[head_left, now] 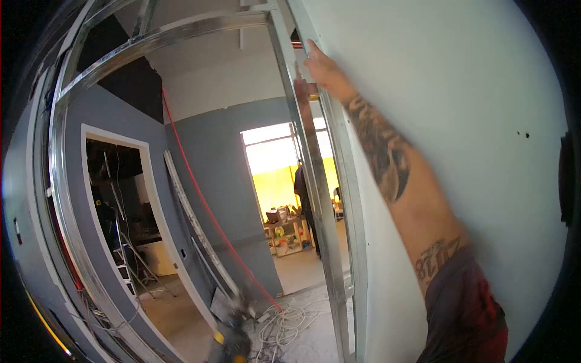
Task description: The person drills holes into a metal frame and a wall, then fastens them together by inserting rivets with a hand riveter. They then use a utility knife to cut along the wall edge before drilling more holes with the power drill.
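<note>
Drywall (pixel 460 151) runs right of the grip, its edge under the right hand (pixel 324 69), fingers partly spread. Metal studs (pixel 321 212) stand just left, limiting sideways room; open space lies between them and the left frame (pixel 59 145). Below the grip, a blurred black-and-yellow tool (pixel 233 346), coiled cable (pixel 287 323) and red cord (pixel 209 209) clutter the way. Beyond, a person (pixel 302 187) stands.
</note>
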`<state>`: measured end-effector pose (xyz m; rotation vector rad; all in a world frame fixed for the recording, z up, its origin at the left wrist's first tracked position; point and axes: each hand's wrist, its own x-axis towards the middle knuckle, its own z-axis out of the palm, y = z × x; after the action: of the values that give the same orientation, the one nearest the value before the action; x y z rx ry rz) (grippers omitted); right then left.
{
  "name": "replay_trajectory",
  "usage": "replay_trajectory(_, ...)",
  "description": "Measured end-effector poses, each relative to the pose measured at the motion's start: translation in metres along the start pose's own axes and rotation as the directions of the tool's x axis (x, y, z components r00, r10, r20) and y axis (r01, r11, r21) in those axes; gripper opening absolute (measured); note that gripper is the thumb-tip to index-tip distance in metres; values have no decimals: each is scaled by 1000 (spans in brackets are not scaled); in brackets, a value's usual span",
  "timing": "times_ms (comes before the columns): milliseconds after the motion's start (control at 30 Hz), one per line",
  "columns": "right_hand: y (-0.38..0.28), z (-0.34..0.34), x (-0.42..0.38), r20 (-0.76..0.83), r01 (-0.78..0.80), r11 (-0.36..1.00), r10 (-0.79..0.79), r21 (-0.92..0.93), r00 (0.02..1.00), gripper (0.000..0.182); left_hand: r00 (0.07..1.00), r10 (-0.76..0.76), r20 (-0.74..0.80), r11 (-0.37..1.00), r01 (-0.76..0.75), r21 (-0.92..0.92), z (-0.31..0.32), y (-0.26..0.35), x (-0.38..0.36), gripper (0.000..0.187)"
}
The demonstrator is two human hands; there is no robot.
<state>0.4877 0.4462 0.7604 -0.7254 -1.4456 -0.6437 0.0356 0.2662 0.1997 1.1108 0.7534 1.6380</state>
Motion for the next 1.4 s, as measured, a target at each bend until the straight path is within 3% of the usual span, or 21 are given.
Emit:
replay_trajectory(67,-58,-9,-73,-237,-162,982,182,101,954,52,980,197,41,980,-198,13,22,38,26,73)
replay_trajectory(100,-52,2,-103,-369,-88,974,162,208,915,39,952,301,63,953,-303,22,36,62,40,74)
replay_trajectory(133,-60,5,-141,-347,-161,932,275,325,897,35,911,402,88,914,-406,29,49,85,50,74)
replay_trajectory(167,-59,18,-176,-469,-70,969,176,235,865,28,855,504,117,860,-510,26,69,110,62,74)
replay_trajectory(233,-70,19,-240,-279,-181,935,270,305,922,21,732,657,181,741,-671,28,108,162,77,67)
replay_trajectory(300,-74,9,-296,-311,-178,940,269,290,912,18,612,769,182,608,-789,86,150,200,67,55)
replay_trajectory(433,-98,-33,-431,-226,-367,815,500,448,836,21,671,726,151,653,-741,154,147,202,72,62)
replay_trajectory(500,-92,-33,-529,-374,-233,745,548,624,748,40,684,696,216,693,-720,47,144,179,66,62)
replay_trajectory(567,-93,-28,-631,-88,-588,642,708,492,700,41,765,587,266,776,-625,83,136,152,60,71)
replay_trajectory(633,-89,-28,-724,81,-864,449,876,228,476,38,760,595,263,799,-595,-87,125,122,48,79)
replay_trajectory(700,-75,-35,-777,139,-968,252,958,-3,249,35,838,524,155,849,-528,-17,103,92,34,84)
replay_trajectory(733,-60,-34,-804,77,-963,265,962,-50,261,29,845,516,139,855,-517,-32,87,74,26,86)
replay_trajectory(767,-46,-42,-828,187,-998,-37,981,-58,-47,27,851,510,125,860,-509,-46,76,60,15,88)
replay_trajectory(800,-24,-42,-888,250,-992,-114,960,-60,-126,37,873,488,-19,873,-488,16,67,45,5,92)
replay_trajectory(833,-15,-43,-909,251,-988,-132,956,-85,-149,37,885,465,-32,885,-465,26,53,30,-5,92)
replay_trajectory(900,-1,-41,-930,243,-920,60,969,-387,-39,47,967,257,-1,966,-257,10,22,4,-21,93)
replay_trajectory(1033,-2,-22,-918,322,-831,30,929,-556,-181,55,986,151,-75,988,-149,28,12,-31,-44,86)
replay_trajectory(1233,20,-3,-935,308,-649,252,951,-718,28,59,995,-11,-103,998,18,62,-11,-45,-82,86)
replay_trajectory(1300,4,-6,-886,238,-798,-248,869,-549,-434,62,996,0,-93,999,4,41,4,-44,-85,83)
replay_trajectory(1367,12,5,-913,274,-833,-167,895,-528,-353,66,993,-65,-101,995,72,62,9,-47,-91,78)
replay_trajectory(1400,14,11,-919,246,-839,-38,948,-543,-203,66,990,-85,-115,996,86,1,15,-51,-92,74)
